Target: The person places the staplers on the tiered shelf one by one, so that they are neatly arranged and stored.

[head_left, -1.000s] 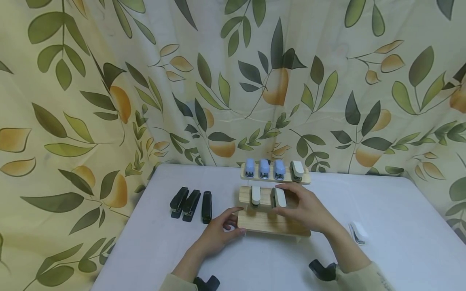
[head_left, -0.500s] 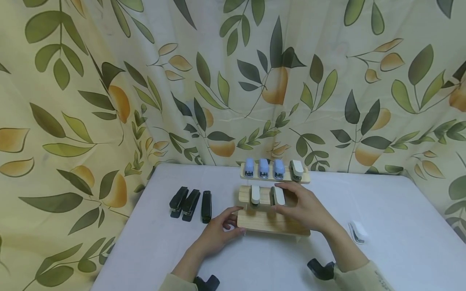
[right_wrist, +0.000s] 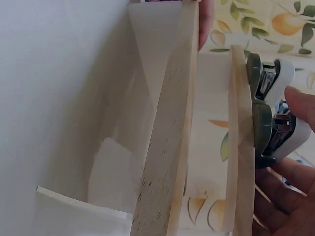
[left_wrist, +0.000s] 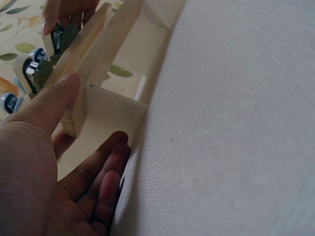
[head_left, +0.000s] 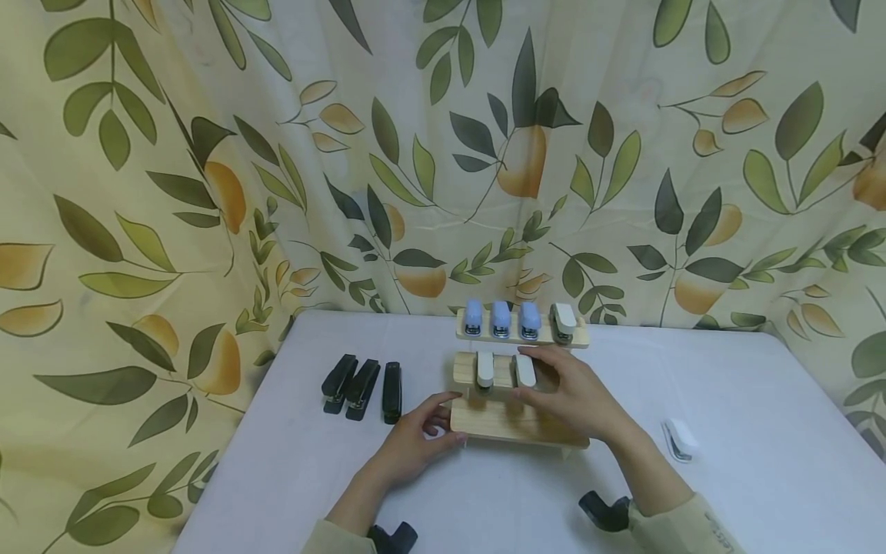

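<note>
A two-step wooden stand with pale see-through side supports stands mid-table. At its left end my left hand grips the lower board between thumb and forefinger; the other fingers curl loosely below, as the left wrist view shows. On the upper step, my right hand pinches a small white stapler with a dark green base. That base sits right at the board's surface in the right wrist view. Left of it, a matching white stapler stands upright on the same step.
Behind the stand, a wooden board bears a row of light blue mini staplers and one white stapler. Three black staplers lie to the left. Another white stapler lies at the right. A leaf-patterned curtain hangs behind.
My right hand has shifted the pinched white stapler slightly left, closer to its neighbour, and turned it a little straighter. My left hand keeps its grip on the stand.
</note>
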{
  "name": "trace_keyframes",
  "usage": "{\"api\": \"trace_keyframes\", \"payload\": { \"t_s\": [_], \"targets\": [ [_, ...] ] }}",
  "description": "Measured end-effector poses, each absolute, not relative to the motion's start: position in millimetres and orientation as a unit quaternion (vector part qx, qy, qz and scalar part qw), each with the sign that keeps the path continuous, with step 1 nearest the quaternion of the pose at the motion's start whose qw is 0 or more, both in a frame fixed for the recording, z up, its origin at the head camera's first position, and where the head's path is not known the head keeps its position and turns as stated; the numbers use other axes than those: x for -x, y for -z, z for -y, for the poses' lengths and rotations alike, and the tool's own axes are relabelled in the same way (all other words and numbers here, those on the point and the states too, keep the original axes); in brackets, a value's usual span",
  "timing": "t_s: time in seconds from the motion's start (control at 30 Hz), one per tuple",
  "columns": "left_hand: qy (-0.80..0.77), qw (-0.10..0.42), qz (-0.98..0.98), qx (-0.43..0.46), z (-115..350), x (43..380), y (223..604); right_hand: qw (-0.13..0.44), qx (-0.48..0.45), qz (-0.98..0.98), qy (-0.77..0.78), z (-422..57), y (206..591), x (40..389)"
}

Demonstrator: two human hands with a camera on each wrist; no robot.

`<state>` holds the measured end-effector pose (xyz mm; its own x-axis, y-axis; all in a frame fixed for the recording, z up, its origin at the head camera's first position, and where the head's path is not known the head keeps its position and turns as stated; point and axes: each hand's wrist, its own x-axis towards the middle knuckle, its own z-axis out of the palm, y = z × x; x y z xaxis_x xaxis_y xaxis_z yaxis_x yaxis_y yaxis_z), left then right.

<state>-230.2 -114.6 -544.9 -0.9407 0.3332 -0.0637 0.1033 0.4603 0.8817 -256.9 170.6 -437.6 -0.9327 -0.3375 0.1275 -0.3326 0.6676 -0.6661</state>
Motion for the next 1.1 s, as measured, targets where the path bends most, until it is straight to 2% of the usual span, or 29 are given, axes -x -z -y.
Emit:
{"api": "trace_keyframes", "payload": {
  "t_s": [1.1],
  "targets": [
    [-0.503, 0.110, -0.847, -0.131, 114.1, 230.9, 545.4, 0.015, 0.167, -0.917, 0.363, -176.3, 438.1, 255.6]
  ]
}}
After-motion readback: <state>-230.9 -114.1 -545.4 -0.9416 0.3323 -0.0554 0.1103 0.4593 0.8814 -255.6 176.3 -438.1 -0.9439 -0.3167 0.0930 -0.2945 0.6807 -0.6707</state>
